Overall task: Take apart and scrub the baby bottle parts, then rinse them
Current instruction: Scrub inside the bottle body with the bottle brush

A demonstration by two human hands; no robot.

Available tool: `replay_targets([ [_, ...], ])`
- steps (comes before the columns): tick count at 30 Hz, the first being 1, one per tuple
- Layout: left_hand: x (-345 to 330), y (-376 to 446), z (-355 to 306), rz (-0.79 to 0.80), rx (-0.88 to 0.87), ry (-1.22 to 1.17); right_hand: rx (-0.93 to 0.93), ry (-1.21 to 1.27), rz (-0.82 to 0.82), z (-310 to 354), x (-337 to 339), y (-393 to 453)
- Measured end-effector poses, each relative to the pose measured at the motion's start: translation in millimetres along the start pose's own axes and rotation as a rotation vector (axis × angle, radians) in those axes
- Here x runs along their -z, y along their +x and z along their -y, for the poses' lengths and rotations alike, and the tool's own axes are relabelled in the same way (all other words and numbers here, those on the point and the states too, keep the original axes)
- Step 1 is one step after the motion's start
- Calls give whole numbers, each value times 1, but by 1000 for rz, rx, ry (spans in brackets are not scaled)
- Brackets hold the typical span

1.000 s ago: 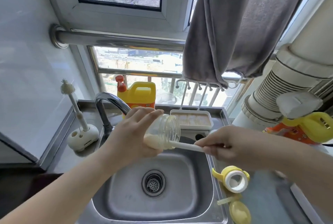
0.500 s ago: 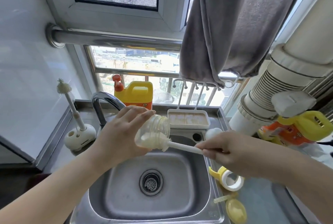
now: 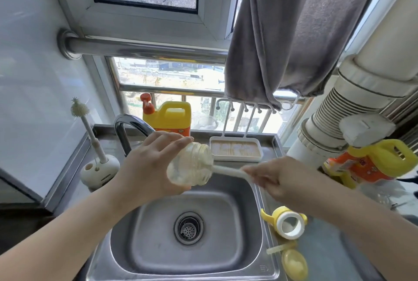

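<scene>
Scrubbing the inside of the clear baby bottle [image 3: 191,165] over the steel sink [image 3: 253,192].

My left hand [image 3: 147,167] wraps its fingers and thumb around the bottle, tilted with its mouth toward 3 o'clock. My right hand [image 3: 278,179] pinches the white brush handle [image 3: 228,171], whose head sits inside the bottle. At 5 o'clock on the counter lie the yellow handled collar [image 3: 287,224] and a yellow cap [image 3: 294,263]. A yellow detergent jug [image 3: 172,115] stands at 12 o'clock.
</scene>
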State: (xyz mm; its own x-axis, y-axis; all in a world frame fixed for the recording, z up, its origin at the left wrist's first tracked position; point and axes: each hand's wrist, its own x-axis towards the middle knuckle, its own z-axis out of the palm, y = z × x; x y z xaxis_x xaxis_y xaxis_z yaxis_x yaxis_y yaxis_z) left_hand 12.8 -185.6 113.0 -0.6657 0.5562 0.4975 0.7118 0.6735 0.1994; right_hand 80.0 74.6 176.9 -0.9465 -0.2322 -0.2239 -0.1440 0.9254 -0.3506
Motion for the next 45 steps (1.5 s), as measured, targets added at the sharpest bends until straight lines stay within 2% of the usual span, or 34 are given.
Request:
replay_targets([
  [3,-4,-5,-4,-15,-2,10,-33,328,237,-3,-2,-4],
  [6,-7,-7,-7,-52,26,16,-61,560,320,-1,0,-5],
  [8,-7,-6,-9,-47,39,11,-98,604,332,7,1,-5],
  [10,-8,-6,-12,-28,39,13,-79,358,216,8,4,-3],
  [14,-7,-10,-14,-3,80,-4,60,-520,-212,10,16,0],
  [16,-4,-8,-12,-15,104,-11,126,-616,-295,11,8,3],
  [18,-4,-6,-12,-23,77,14,139,-475,-200,18,4,6],
  [21,-13,-14,-17,-57,17,24,-49,-47,184,22,1,2],
  [24,-22,-23,-20,-71,45,22,-78,284,356,19,4,2],
  [27,-30,-34,-23,20,85,-44,-202,661,363,19,-1,5],
  [29,-32,-40,-28,104,83,-143,-217,718,341,18,-7,6],
  [31,-31,-41,-27,103,41,-155,-211,712,346,17,-9,6],
  [33,-26,-35,-21,62,85,-133,-183,653,358,17,-9,6],
  [35,-14,-21,-18,104,119,-27,-135,531,366,19,-9,4],
  [37,-7,-12,-20,191,94,92,-70,364,347,20,-8,3],
  [40,-9,-14,-21,400,104,-10,18,115,303,20,-6,-2],
  [42,-16,-20,-21,385,103,-123,51,-112,194,20,-3,-3],
  [45,-26,-27,-21,363,131,-233,173,-514,-69,19,1,1],
])
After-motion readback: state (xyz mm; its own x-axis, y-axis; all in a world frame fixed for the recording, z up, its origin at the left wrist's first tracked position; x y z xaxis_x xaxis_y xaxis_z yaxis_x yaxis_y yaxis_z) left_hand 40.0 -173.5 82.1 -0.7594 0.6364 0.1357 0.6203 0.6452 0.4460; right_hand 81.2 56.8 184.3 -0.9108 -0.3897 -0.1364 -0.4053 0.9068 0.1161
